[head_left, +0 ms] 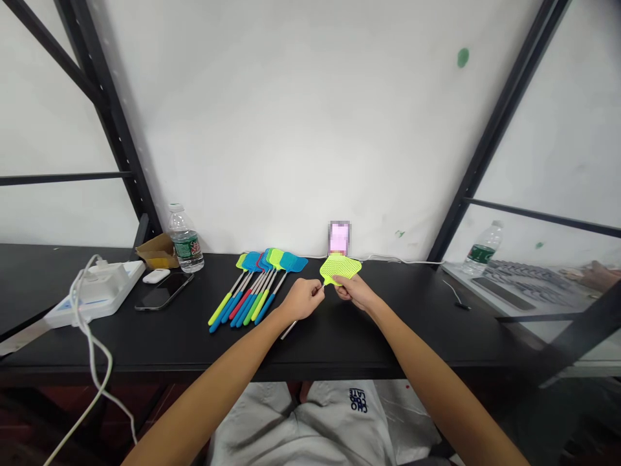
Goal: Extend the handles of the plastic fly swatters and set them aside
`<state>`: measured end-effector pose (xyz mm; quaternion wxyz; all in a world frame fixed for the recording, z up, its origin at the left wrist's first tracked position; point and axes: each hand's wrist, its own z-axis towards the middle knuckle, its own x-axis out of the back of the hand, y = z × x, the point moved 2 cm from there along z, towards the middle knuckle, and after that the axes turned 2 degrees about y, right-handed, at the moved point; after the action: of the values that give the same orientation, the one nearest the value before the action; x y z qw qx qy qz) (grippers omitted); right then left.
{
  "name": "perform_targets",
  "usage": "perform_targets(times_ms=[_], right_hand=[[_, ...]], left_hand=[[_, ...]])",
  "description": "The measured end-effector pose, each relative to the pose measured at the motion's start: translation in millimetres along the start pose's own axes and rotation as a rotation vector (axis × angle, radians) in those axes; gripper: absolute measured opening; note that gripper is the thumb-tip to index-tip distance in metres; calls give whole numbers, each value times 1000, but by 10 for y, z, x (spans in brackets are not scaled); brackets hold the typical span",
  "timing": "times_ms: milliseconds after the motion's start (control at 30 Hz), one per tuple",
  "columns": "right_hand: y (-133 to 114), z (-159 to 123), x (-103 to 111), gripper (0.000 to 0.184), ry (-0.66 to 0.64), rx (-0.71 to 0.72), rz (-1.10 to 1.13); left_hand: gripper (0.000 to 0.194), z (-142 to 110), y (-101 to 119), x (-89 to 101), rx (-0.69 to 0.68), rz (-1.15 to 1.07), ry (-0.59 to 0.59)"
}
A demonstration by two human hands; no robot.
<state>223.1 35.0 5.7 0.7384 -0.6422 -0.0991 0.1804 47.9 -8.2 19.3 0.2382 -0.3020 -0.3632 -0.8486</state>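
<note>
My left hand [303, 299] is closed around the thin metal rod [290, 330] of a fly swatter, and the rod's bare lower end sticks out below the fist. My right hand [356, 291] pinches the lower edge of the yellow-green perforated swatter head [341, 266], with the thumb on top. Head and rod meet between the two hands; the exact joint is partly hidden by the fingers. To the left of my left hand lies a fanned row of several fly swatters [259, 285], with blue, green, yellow and red handles toward me.
Behind the swatter head a phone with a blurred screen [339, 237] leans on the wall. At left are a water bottle [187, 244], a cardboard box [159, 250], a white case [156, 276], a dark phone [165, 292] and a power strip [101, 294]. A short cable [458, 298] lies at right.
</note>
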Motion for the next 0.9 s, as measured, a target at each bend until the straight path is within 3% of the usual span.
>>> perform_targets(times_ms=[200,633,900], right_hand=[[3,-1,9,34,-6,6,-13],[10,-35,30,41,-203,-85,47],[39,-15,-63,39,-86,-83,-32]], left_hand=[[28,1,8,0,6,-11,-5],[27,10,21,39,9,-42,-17],[26,29,50,47,42,-45,-5]])
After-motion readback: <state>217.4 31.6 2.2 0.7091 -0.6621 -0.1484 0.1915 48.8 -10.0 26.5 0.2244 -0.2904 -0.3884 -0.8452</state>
